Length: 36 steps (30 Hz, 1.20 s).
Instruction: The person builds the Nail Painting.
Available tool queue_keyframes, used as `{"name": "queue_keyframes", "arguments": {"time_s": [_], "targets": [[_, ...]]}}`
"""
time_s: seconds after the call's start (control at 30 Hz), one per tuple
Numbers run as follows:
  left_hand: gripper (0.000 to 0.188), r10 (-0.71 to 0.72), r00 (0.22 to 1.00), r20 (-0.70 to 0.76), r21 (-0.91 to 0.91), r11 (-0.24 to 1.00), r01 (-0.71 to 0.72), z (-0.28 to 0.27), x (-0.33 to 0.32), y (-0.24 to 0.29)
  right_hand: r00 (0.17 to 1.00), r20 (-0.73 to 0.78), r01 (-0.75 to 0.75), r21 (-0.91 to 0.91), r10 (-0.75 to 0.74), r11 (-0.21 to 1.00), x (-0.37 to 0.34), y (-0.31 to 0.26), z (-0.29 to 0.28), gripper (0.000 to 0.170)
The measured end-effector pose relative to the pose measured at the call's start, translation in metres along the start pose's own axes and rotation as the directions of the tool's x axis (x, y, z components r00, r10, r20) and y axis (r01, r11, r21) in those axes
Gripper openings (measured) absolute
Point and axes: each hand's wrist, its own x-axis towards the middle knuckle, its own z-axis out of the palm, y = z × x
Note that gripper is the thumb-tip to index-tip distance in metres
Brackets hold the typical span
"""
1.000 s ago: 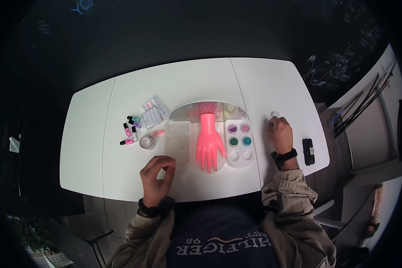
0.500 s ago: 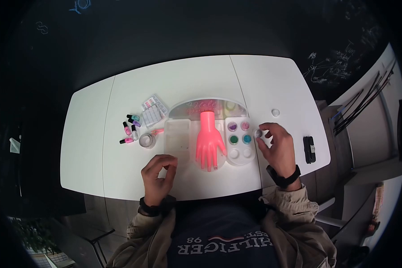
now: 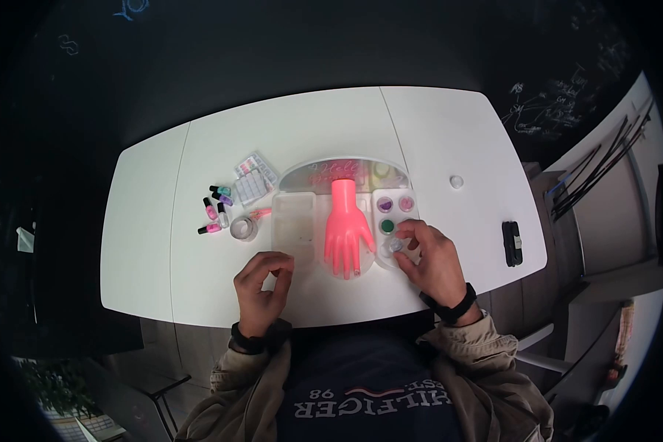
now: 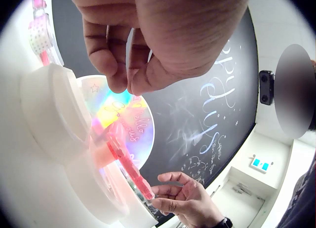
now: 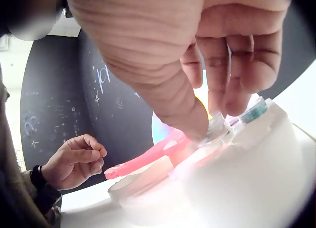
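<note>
My right hand point(image 3: 437, 267) pinches a small clear jar point(image 3: 395, 245) between thumb and fingers, over the lower part of the white tray point(image 3: 379, 258). In the right wrist view that jar point(image 5: 217, 130) sits at the fingertips, beside a teal jar point(image 5: 255, 111). The tray also bears purple point(image 3: 385, 205), pink point(image 3: 406, 204) and green point(image 3: 387, 227) jars. Left of it lies a pink model hand point(image 3: 344, 228), fingers towards me. My left hand point(image 3: 263, 291) hovers near the front of a clear tray point(image 3: 295, 256), fingers loosely curled towards the thumb, with nothing visible between them.
A mirror point(image 3: 295, 177) stands behind the model hand. Nail polish bottles point(image 3: 211, 209), a round container point(image 3: 243, 228) and clear boxes point(image 3: 251, 188) lie at the left. On the right are another small clear jar point(image 3: 456, 182) and a black object point(image 3: 513, 244).
My right hand has lifted a clear jar from the table at the right and brought it left, over the white tray. My left hand has barely moved.
</note>
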Motion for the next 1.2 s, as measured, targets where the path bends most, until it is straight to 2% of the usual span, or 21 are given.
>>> {"name": "queue_keyframes", "arguments": {"time_s": [0.4, 0.8, 0.9, 1.0, 1.1, 1.2], "targets": [[0.023, -0.012, 1.0, 0.004, -0.005, 1.0, 0.012, 0.001, -0.001, -0.003, 0.999, 0.004, 0.051, -0.015, -0.05, 0.999, -0.003, -0.002, 0.005, 0.052], [0.023, -0.017, 1.0, 0.006, -0.005, 1.0, 0.018, 0.001, -0.001, -0.001, 1.0, 0.016, 0.022, -0.032, -0.022, 0.999, -0.005, -0.004, 0.009, 0.049], [0.023, -0.015, 1.0, 0.008, 0.0, 1.0, 0.015, 0.0, 0.0, -0.001, 0.999, 0.003, 0.047, -0.041, -0.047, 0.998, -0.004, -0.008, 0.007, 0.039], [0.023, -0.013, 1.0, 0.01, 0.003, 1.0, 0.013, 0.001, 0.0, -0.001, 0.984, -0.015, 0.175, -0.058, -0.176, 0.983, -0.004, 0.002, 0.011, 0.022], [0.023, -0.015, 1.0, 0.006, 0.003, 1.0, 0.015, 0.001, -0.001, -0.001, 0.989, -0.037, 0.143, -0.074, -0.146, 0.987, -0.005, 0.003, 0.013, 0.01], [0.022, -0.023, 1.0, 0.007, 0.005, 1.0, 0.023, 0.002, -0.001, -0.001, 0.987, -0.043, 0.148, -0.091, -0.152, 0.985, -0.004, 0.001, 0.013, 0.008]]}}
